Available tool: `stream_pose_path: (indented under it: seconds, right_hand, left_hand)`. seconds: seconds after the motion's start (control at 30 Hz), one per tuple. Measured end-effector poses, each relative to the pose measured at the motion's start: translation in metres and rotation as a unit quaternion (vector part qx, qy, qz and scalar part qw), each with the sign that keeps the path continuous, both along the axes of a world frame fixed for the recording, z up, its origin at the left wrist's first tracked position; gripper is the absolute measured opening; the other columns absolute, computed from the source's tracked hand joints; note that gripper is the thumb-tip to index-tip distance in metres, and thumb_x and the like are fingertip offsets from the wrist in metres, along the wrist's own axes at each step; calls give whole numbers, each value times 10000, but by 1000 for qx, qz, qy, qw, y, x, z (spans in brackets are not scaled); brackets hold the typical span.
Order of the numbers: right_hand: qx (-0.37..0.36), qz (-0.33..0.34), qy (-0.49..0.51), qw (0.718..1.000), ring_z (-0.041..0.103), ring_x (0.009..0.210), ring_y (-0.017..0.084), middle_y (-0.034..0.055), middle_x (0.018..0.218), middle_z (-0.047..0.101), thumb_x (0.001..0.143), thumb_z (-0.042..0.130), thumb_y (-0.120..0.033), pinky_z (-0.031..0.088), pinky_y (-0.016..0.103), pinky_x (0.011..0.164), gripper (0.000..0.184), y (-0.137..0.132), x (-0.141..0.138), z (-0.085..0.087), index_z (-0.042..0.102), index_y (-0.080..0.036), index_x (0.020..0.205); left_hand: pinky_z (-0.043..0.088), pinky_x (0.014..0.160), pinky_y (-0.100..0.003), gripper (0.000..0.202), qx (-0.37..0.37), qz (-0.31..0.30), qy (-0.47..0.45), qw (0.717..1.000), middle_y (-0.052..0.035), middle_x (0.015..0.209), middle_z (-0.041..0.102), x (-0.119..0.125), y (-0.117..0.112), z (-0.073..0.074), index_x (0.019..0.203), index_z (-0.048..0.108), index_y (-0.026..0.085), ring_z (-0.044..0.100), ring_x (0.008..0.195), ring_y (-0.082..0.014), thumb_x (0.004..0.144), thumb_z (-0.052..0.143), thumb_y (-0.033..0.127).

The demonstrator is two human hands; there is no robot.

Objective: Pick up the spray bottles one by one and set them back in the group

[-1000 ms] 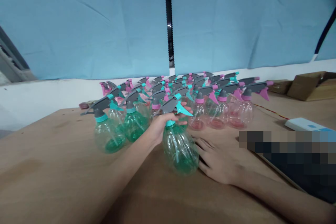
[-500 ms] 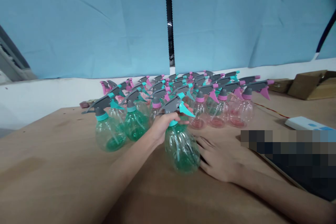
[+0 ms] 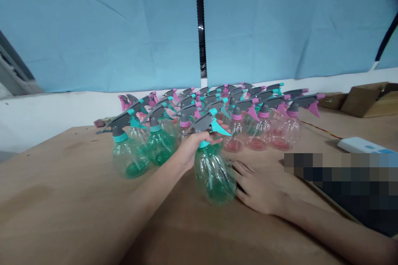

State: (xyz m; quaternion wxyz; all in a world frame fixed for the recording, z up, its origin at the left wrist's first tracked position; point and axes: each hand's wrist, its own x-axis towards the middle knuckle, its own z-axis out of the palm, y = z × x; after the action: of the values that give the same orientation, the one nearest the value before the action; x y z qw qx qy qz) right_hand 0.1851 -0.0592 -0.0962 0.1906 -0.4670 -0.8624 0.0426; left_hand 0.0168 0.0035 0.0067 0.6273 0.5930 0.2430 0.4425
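My left hand (image 3: pixel 192 147) is wrapped round the neck of a clear green spray bottle (image 3: pixel 216 176) with a grey and teal trigger head (image 3: pixel 207 122), standing on the brown table (image 3: pixel 62 198). My right hand (image 3: pixel 261 188) lies beside the bottle's round body on the right, fingers spread and touching it. Behind stands a crowd of several more spray bottles, green ones (image 3: pixel 129 155) to the left and pink ones (image 3: pixel 284 130) to the right.
A white flat device (image 3: pixel 362 145) and a blurred dark panel (image 3: pixel 348 182) lie at the right. Cardboard boxes (image 3: pixel 363 100) sit at the far right. A blue cloth backdrop (image 3: pixel 124 29) with a black pole (image 3: pixel 199 20) hangs behind the table.
The held bottle has shifted slightly away and to the right with my left hand. My right hand stayed against its side.
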Motion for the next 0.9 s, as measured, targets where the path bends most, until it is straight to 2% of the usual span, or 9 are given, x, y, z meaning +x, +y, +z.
stream_pose_path:
  seconds: [0.13, 0.23, 0.3, 0.43, 0.53, 0.9]
  right_hand:
    - [-2, 4, 0, 1000, 354, 1229, 257, 160, 1323, 414, 830, 427, -195, 289, 426, 1023, 416, 0, 0, 0, 463, -123, 1238]
    - [-1, 5, -7, 1000, 347, 1234, 255, 156, 1331, 405, 842, 410, -209, 288, 433, 1024, 418, 1, 1, -1, 453, -126, 1249]
    - [1, 3, -12, 1000, 345, 1235, 253, 155, 1331, 404, 844, 404, -210, 284, 428, 1027, 421, 1, 1, -1, 449, -120, 1253]
    - [5, 4, -6, 1000, 346, 1234, 253, 151, 1322, 413, 839, 410, -210, 288, 428, 1025, 419, 1, 0, -1, 453, -125, 1247]
    - [4, 1, -3, 1000, 354, 1227, 256, 149, 1316, 420, 837, 412, -207, 296, 434, 1017, 416, 0, 0, 0, 456, -136, 1245]
    - [-7, 0, -8, 1000, 352, 1231, 255, 151, 1316, 419, 827, 415, -196, 292, 436, 1016, 403, 0, 0, 2, 476, -140, 1221]
  left_hand:
    - [436, 839, -403, 203, 4, 32, 16, 999, -70, 787, 642, 1, 0, 0, 713, 657, 121, 607, 839, -240, 585, 500, 112]
    - [437, 795, -376, 124, 6, 27, 14, 1000, -48, 689, 604, 1, -1, 0, 621, 615, 130, 594, 731, -205, 576, 502, 103]
    - [440, 807, -379, 146, -1, 12, 7, 1000, -49, 722, 621, 0, -1, 1, 658, 631, 132, 597, 759, -209, 585, 508, 102]
    - [417, 904, -413, 290, 3, -13, 6, 1000, -54, 909, 667, -2, 0, 1, 856, 678, 153, 584, 958, -239, 608, 541, 94]
    - [384, 955, -425, 362, 10, -28, 8, 1000, -51, 966, 674, -3, 0, 1, 957, 674, 175, 576, 1010, -238, 628, 546, 96]
    - [417, 919, -436, 403, 14, -1, 4, 1000, -59, 978, 669, -2, 2, -1, 996, 662, 171, 581, 999, -246, 624, 518, 115]
